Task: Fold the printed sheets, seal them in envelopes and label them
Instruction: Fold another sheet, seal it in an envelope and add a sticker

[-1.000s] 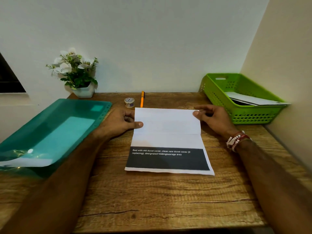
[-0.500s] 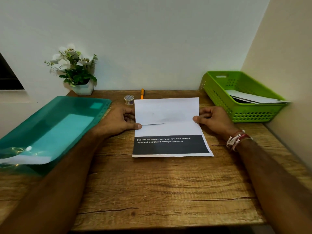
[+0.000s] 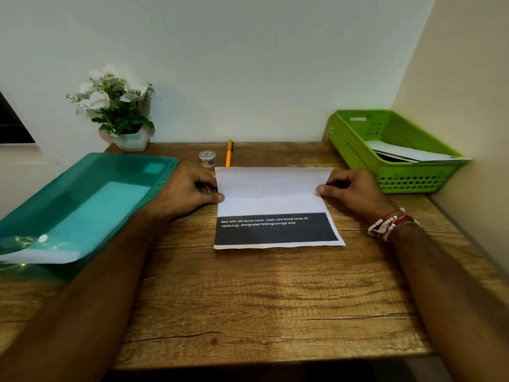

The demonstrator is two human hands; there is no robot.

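A printed sheet lies on the middle of the wooden desk, its far part folded towards me so the white back shows; a dark band with white text runs along its near edge. My left hand pinches the folded flap at the sheet's left edge, thumb on top. At the right edge my right hand pinches the same flap. A small roll of tape and an orange pen lie just beyond the sheet.
A teal plastic folder holding paper covers the desk's left side. A green basket with white envelopes or sheets stands at the back right against the wall. A potted white flower sits in the back left corner.
The far part of the sheet has been brought over towards me and laid lower on the page. Both hands moved with the flap's edge and kept hold of it.
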